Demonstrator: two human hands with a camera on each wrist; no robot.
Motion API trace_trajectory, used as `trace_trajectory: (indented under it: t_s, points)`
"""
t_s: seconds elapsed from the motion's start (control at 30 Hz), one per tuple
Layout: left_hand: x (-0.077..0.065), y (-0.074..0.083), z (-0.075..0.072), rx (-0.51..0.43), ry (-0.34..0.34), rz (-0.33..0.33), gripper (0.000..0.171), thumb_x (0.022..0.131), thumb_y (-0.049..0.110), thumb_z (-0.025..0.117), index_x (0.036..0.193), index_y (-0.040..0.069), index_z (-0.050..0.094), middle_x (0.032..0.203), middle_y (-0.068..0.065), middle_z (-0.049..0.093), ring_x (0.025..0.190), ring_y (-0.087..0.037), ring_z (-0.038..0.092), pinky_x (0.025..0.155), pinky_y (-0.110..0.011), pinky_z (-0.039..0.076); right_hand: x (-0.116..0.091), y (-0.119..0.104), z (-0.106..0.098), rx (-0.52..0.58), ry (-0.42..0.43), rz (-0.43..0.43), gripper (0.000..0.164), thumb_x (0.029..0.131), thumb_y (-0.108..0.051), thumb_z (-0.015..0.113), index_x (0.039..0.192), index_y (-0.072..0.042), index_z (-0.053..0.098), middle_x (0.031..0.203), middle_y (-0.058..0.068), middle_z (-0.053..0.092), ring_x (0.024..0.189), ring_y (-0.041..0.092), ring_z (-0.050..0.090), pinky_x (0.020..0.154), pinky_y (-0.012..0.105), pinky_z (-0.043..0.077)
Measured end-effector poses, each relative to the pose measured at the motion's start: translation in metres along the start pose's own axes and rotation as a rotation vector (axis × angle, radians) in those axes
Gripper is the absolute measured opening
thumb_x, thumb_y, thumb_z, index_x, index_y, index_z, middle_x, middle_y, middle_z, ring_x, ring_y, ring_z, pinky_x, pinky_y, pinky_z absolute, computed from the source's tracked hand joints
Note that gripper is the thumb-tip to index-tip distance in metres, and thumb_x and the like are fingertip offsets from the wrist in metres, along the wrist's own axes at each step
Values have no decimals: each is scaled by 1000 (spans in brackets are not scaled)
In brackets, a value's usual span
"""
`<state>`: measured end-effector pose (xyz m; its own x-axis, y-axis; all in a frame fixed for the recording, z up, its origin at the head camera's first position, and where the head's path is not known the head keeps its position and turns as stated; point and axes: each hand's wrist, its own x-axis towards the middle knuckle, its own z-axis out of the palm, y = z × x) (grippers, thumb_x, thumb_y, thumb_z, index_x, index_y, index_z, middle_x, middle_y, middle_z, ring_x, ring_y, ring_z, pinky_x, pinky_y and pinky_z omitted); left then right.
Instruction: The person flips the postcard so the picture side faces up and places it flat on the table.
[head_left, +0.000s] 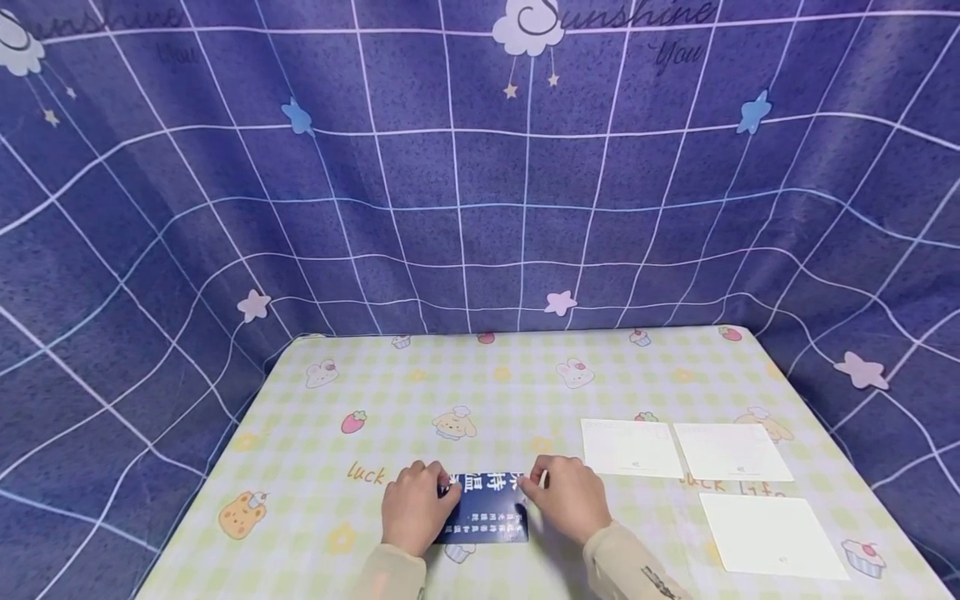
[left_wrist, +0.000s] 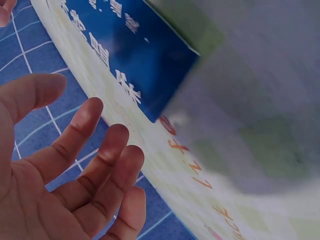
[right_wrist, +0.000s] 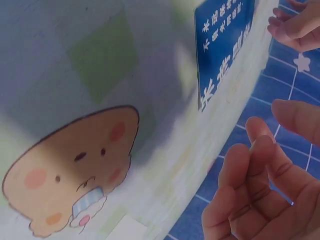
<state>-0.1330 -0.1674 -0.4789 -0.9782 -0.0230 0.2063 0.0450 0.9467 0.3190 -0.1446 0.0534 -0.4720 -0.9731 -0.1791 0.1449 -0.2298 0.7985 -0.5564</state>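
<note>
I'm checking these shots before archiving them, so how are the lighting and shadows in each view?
Head view: brightly lit, the three white cards washed out almost to blank; left wrist view: dimmer, a broad soft shadow lying over the tablecloth beside the blue card; right wrist view: dim too, with shadow across part of the printed bear.

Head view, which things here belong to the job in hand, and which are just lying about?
Likely in the job:
Blue card with white writing, between the hands
Left hand
Right hand

Apparently just lying about, untouched, though perhaps related:
Far left white card
Far right white card
Near white card
</note>
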Motion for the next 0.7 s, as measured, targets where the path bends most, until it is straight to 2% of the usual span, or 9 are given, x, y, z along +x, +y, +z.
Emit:
trace_trajectory:
  t_s: [0.33,0.7]
  points:
    - [2,12,2,-4,16,37,24,82,33,81,76,17,64,75,0,61,72,-24,62,68,-45,48,-3,10,-11,25,0,52,25,88,-33,78,72,-22,62,58,-12,50,51,8,42,48,28,35]
    - [0,26,8,-32,27,102,24,81,32,82,77,16,66,74,2,60,70,-22,62,63,-42,45,-6,17,-25,31,-1,93,22,89,-34,77,76,-22,64,63,-10,52,55,10,45,48,29,37]
